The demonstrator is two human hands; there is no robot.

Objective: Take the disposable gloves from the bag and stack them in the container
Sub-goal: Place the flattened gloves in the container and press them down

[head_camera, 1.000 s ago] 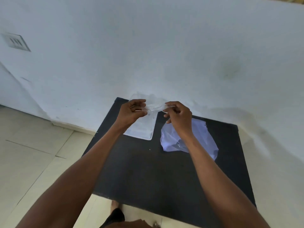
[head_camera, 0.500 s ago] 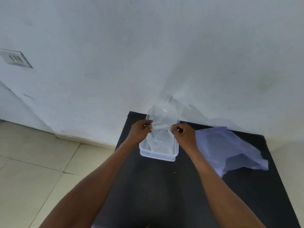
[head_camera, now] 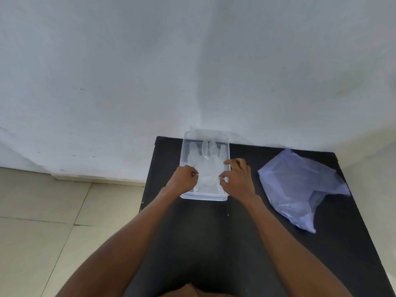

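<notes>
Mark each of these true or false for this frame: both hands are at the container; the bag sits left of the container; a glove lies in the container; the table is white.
1. Both hands are at the container. True: the left hand and right hand pinch the near end of a clear glove over the container.
2. The bag sits left of the container. False: the bag lies to its right, apart from it.
3. A glove lies in the container. True, fingers pointing toward the wall.
4. The table is white. False: the table is black.
</notes>
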